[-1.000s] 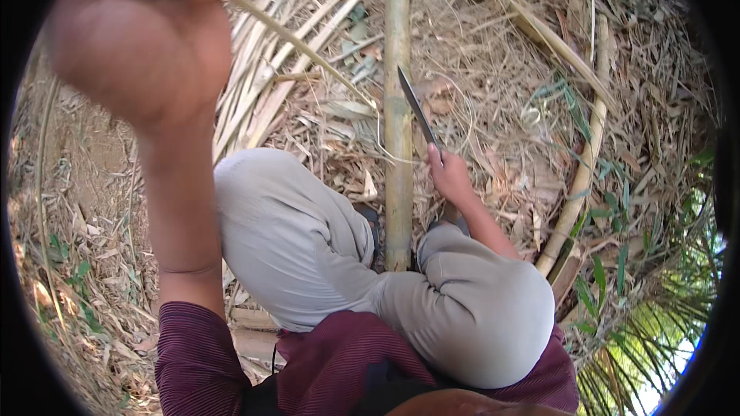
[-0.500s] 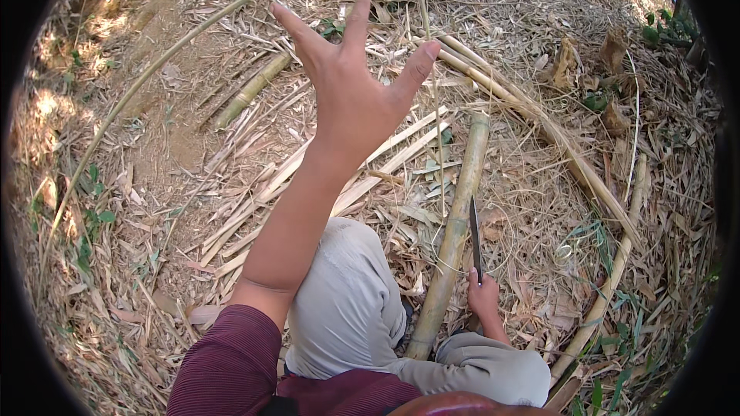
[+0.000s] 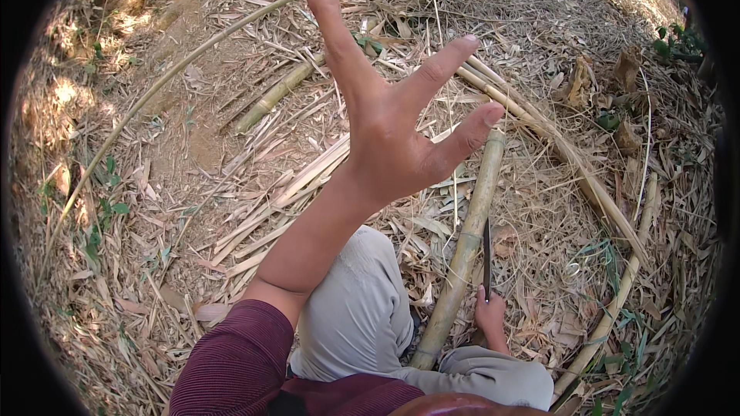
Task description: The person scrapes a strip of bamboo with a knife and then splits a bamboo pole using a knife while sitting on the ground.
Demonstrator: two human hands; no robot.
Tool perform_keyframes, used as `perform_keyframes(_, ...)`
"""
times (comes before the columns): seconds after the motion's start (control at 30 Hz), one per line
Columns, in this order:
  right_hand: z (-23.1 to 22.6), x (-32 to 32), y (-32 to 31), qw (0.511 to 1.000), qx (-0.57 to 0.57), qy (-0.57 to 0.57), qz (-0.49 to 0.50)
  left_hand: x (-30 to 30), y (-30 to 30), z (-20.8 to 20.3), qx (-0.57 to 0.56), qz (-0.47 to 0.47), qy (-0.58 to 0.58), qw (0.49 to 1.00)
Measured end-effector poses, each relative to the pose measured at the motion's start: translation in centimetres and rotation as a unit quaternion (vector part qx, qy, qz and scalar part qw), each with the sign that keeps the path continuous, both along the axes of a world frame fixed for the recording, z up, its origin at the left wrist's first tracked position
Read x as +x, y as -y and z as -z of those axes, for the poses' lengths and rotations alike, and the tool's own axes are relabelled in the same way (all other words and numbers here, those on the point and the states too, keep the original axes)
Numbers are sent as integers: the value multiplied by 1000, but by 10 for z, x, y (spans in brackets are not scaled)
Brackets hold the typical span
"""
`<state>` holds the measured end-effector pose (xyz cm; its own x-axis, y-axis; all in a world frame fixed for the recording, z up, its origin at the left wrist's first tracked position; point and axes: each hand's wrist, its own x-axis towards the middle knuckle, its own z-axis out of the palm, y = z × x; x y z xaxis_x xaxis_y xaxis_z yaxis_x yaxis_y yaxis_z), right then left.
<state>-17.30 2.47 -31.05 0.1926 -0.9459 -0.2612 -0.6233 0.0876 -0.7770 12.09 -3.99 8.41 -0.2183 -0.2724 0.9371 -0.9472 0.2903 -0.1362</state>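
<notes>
Raised in front of me, my left hand point(image 3: 393, 131) is open, its visible fingers and thumb spread wide and holding nothing that I can see. A thin pale strip point(image 3: 440, 40) runs up and down behind it; I cannot tell whether they touch. Low by my right knee, my right hand point(image 3: 490, 314) is closed around the handle of a knife point(image 3: 486, 258), its long dark blade pointing away from me. Just left of the blade, a thick bamboo pole point(image 3: 462, 266) extends from between my legs toward the far side.
Split bamboo strips point(image 3: 308, 177) lie left of the pole. A bundle of long strips point(image 3: 574, 158) slants across the right, near another bamboo pole point(image 3: 609, 308). A short bamboo piece point(image 3: 276, 96) rests farther off. One long bent cane point(image 3: 146, 96) arcs over the left. Dry leaves cover the ground.
My left hand has shifted right and its fingers have turned and spread further. The whole view has moved slightly. My right hand still grips the knife beside the pole.
</notes>
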Motion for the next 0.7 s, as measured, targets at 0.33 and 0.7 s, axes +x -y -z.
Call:
perform_keyframes(0.33, 14, -1, 0, 999, 18, -29, 6, -12, -15, -16, -106, 34, 64, 992)
perform_keyframes(0.7, 15, -7, 2, 997, 54, -52, -20, -8, -128, -11, 555, 82, -37, 827)
